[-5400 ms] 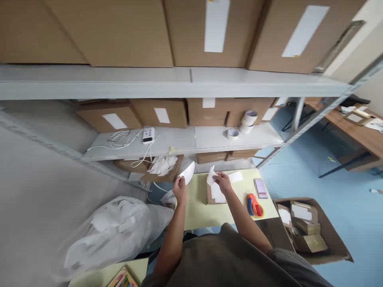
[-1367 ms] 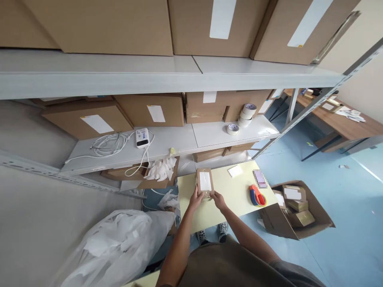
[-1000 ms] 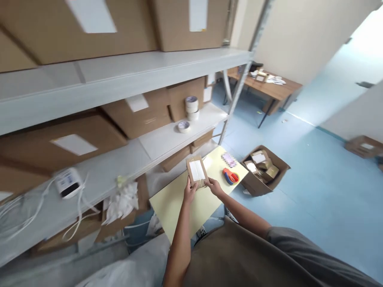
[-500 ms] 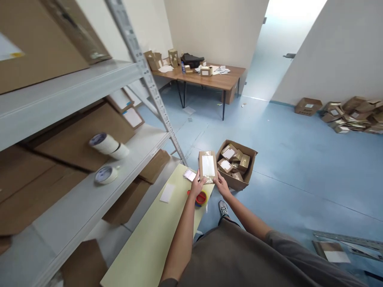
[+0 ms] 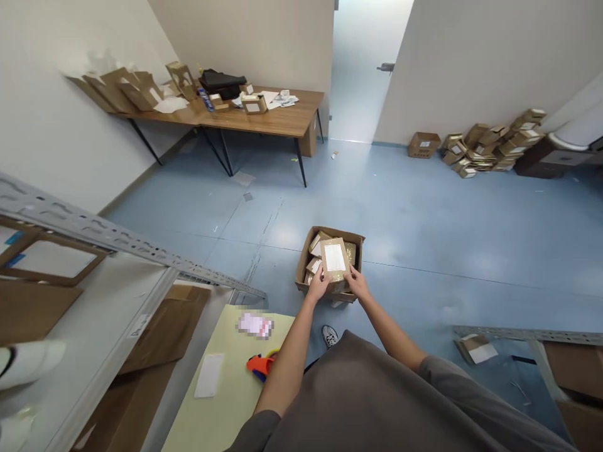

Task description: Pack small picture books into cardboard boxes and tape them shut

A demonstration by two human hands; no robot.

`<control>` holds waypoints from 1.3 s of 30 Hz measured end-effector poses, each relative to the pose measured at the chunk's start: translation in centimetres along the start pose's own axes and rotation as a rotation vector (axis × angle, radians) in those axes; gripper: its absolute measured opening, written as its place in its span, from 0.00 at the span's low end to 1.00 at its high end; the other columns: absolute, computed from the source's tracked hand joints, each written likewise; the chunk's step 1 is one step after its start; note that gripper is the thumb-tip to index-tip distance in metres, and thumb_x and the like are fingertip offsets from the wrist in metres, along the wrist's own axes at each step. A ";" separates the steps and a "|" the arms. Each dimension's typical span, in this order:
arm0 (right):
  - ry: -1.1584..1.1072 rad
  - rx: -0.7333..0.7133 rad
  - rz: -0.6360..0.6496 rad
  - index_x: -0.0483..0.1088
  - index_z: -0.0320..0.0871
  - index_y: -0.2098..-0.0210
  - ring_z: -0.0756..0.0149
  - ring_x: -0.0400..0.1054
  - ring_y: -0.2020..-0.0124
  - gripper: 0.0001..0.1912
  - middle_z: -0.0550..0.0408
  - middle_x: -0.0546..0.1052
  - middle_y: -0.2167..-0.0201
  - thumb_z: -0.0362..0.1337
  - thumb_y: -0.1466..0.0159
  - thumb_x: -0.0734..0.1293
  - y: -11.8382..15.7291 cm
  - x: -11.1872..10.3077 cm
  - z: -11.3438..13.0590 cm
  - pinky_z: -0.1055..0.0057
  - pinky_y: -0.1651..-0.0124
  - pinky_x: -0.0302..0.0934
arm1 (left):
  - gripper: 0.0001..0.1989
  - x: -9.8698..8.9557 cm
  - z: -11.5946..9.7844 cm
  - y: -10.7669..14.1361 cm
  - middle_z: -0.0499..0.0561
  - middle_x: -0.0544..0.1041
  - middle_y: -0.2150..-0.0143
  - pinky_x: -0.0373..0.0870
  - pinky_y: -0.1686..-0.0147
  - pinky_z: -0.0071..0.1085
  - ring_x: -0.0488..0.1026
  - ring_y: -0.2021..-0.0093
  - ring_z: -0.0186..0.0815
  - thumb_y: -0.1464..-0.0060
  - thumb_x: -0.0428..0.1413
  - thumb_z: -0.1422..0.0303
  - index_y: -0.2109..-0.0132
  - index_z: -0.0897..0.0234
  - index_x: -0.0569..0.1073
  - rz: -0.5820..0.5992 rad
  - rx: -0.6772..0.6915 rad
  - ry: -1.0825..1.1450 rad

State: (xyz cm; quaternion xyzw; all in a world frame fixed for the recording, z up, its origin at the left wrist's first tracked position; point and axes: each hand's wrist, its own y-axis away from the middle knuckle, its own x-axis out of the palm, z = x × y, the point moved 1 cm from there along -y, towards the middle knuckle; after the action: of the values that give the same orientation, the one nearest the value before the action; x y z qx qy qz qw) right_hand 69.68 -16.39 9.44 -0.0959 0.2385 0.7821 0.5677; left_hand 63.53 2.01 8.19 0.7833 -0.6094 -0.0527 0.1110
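Just below the frame's centre, the left hand (image 5: 318,285) and the right hand (image 5: 358,284) grasp a small taped box (image 5: 335,260), its white label (image 5: 334,255) facing up. At lower left, a tape dispenser (image 5: 258,364) lies on a pale yellow table (image 5: 235,408). Behind the box, an open carton (image 5: 302,270) contains smaller boxes (image 5: 315,267). Farther off, a wooden table (image 5: 289,119) stands upper left and a pile of boxes (image 5: 485,145) upper right

Door (image 5: 365,81): glowing brightest, whitening upward.
Blue floor (image 5: 424,251): reflecting soft glare patches.
Wooden table (image 5: 282,122): casting shade beneath.
White roll (image 5: 40,363), left edge: blurring, losing detail.
Pink-white item (image 5: 254,324): showing blocky pixelation.
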 end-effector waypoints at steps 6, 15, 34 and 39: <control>0.156 0.143 -0.202 0.72 0.42 0.34 0.48 0.74 0.42 0.33 0.43 0.81 0.46 0.47 0.37 0.67 -1.7 -4.7 -2.5 0.57 0.38 0.67 | 0.53 3.1 -0.4 -4.2 0.66 0.54 0.21 0.50 0.24 0.46 0.51 0.21 0.52 0.47 0.68 0.53 0.22 0.66 0.54 0.006 -0.210 -0.246; 0.070 0.085 -0.291 0.70 0.40 0.35 0.49 0.74 0.43 0.34 0.40 0.78 0.42 0.48 0.36 0.65 -1.6 -5.5 -2.1 0.57 0.39 0.66 | 0.42 -0.1 -1.8 -2.9 0.65 0.66 0.26 0.60 0.29 0.45 0.65 0.27 0.52 0.40 0.62 0.53 0.25 0.65 0.62 -0.168 -0.118 -0.347; 0.116 -0.459 0.273 0.72 0.41 0.36 0.46 0.76 0.43 0.31 0.38 0.78 0.39 0.48 0.35 0.66 16.1 18.6 9.1 0.50 0.38 0.68 | 0.31 -17.2 -1.0 28.7 0.60 0.69 0.28 0.58 0.27 0.48 0.63 0.26 0.48 0.40 0.64 0.58 0.32 0.59 0.73 -0.722 0.132 -0.050; 0.135 -0.585 0.488 0.71 0.43 0.35 0.47 0.73 0.39 0.31 0.40 0.75 0.36 0.47 0.34 0.65 25.5 27.0 10.9 0.50 0.37 0.68 | 0.34 -21.9 3.1 41.2 0.61 0.66 0.25 0.63 0.31 0.49 0.62 0.25 0.52 0.39 0.62 0.53 0.29 0.59 0.69 -0.933 0.102 0.010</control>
State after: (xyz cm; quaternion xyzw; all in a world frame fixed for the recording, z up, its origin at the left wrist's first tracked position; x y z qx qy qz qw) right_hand 38.06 5.43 14.30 -0.2456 0.0582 0.9210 0.2967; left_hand 18.46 13.25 13.84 0.9783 -0.1934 -0.0630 0.0399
